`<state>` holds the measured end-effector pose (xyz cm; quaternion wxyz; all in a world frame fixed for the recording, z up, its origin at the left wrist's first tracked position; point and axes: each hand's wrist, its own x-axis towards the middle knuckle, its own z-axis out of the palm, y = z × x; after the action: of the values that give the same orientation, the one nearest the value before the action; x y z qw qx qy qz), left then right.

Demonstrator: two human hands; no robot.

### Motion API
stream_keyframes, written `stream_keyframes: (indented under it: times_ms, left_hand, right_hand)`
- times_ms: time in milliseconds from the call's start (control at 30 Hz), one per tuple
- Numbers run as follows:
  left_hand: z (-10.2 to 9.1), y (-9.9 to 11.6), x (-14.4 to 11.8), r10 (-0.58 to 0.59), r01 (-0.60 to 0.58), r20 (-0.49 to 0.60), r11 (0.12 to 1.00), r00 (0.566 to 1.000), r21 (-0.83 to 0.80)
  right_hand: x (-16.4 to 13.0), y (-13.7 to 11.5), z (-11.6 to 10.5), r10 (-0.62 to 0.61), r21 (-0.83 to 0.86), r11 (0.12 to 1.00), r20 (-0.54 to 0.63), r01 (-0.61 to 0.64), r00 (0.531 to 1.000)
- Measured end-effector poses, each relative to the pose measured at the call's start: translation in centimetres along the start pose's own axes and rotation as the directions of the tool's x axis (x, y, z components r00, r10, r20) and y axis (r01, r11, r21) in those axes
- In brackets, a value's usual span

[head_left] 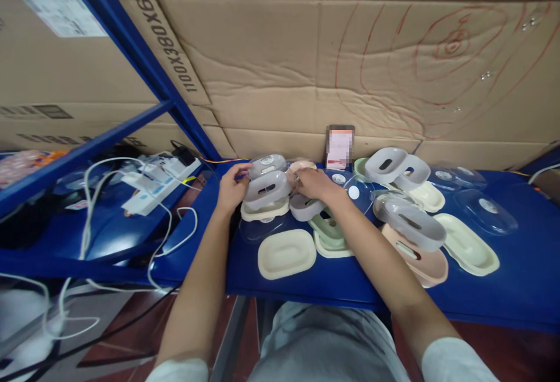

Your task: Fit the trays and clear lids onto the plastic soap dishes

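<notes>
My left hand point(231, 188) and my right hand point(314, 185) both grip a grey oval soap-dish insert point(266, 189) with a slot in its middle, held between them above a cream tray point(265, 213). A clear lid point(266, 165) sits just behind it. Below my right wrist lie another grey insert point(305, 208) and a green dish point(329, 230). An empty cream oval tray point(286, 253) rests nearer to me on the blue shelf point(516, 288).
More soap-dish parts spread to the right: grey inserts point(396, 165), a pink dish point(422, 262), a cream tray point(466, 244), clear lids point(485, 210). White cables and power strips point(160, 184) lie at left. Cardboard sheets point(350, 67) form the back wall.
</notes>
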<state>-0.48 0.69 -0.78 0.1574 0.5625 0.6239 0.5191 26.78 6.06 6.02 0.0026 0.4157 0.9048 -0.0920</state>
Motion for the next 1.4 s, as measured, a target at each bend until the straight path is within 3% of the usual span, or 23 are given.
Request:
stream_keyframes:
  times_ms: [200, 433, 733, 1000, 1167, 1400]
  left_hand:
    - [-0.1, -1.5, 0.2, -0.068, 0.069, 0.030, 0.997, 0.997, -0.021]
    - [-0.4, -2.3, 0.3, -0.138, 0.143, 0.120, 0.989, 0.983, -0.040]
    - [0.7, -4.1, 1.9, -0.089, 0.083, 0.091, 0.994, 0.992, 0.068]
    - [0.9, -3.8, 1.6, -0.046, 0.044, 0.015, 0.996, 0.999, 0.072]
    - [1.3, -3.4, 1.4, -0.072, 0.072, -0.039, 0.997, 0.997, -0.001]
    - [1.5, -3.0, 1.3, -0.142, 0.129, -0.097, 0.984, 0.985, -0.127]
  right_hand:
    - [0.3, -0.5, 0.5, -0.013, -0.022, 1.000, 0.040, 0.014, 0.999]
    - [0.2, 0.0, 0.4, -0.056, -0.029, 0.998, -0.001, 0.056, 0.998]
    - [0.6, -1.9, 1.9, 0.052, -0.063, 0.997, -0.024, -0.053, 0.998]
    - [0.6, -2.1, 1.8, 0.056, -0.084, 0.995, -0.083, -0.062, 0.995]
    - [0.7, -1.0, 0.6, -0.023, 0.007, 1.000, -0.077, 0.024, 0.997]
    - [-0.8, 2.6, -3.1, -0.118, 0.177, 0.975, -0.109, 0.136, 0.987]
